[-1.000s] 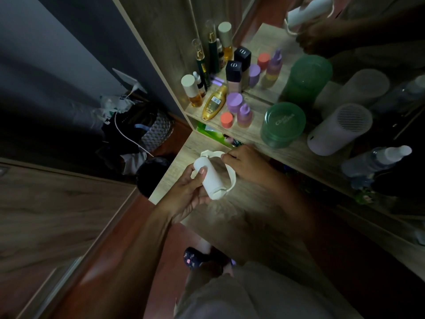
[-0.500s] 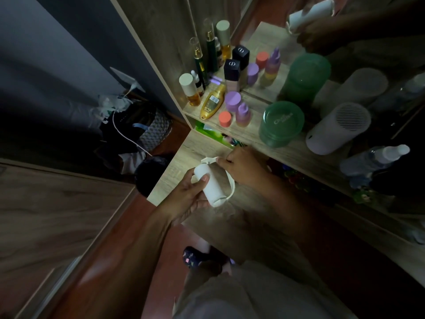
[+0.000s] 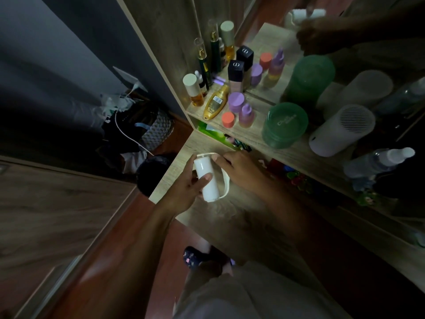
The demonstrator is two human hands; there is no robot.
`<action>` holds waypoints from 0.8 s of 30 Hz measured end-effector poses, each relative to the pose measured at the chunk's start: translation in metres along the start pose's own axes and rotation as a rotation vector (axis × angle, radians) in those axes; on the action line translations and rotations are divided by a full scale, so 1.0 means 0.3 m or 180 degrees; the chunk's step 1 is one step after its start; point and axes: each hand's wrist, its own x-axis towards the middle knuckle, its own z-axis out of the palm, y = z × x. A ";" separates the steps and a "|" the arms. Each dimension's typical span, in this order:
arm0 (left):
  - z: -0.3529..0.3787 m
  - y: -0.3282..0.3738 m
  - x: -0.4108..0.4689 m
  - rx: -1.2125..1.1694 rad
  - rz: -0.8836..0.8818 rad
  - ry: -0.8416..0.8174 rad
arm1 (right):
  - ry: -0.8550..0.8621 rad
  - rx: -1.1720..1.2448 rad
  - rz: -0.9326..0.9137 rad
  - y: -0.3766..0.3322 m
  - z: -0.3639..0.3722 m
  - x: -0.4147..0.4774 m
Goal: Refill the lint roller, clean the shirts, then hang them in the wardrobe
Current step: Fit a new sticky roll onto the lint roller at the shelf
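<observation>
Desk, lint roller within left fingers (right hand grips too)

Person, wearer's view: dress and covering.
Left grip and right grip bare, forearms bare; pale grey garment; dark slipper with small pale print.

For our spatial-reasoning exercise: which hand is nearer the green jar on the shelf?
Right. The right hand holds the roller frame, below-left of the green jar; the left hand grips the white roll, farther off.
</observation>
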 end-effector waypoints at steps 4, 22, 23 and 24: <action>-0.008 0.018 -0.011 0.0557 0.0125 0.0075 | 0.0093 0.0015 -0.0251 -0.007 0.009 -0.025; -0.075 0.086 -0.118 0.1651 0.0686 0.0314 | 0.0087 0.0461 0.0130 -0.159 -0.020 -0.071; -0.088 0.087 -0.128 0.1614 0.0726 0.0326 | 0.0097 0.0497 0.0139 -0.176 -0.023 -0.074; -0.099 0.089 -0.138 0.1576 0.0749 0.0332 | 0.0095 0.0524 0.0146 -0.194 -0.027 -0.074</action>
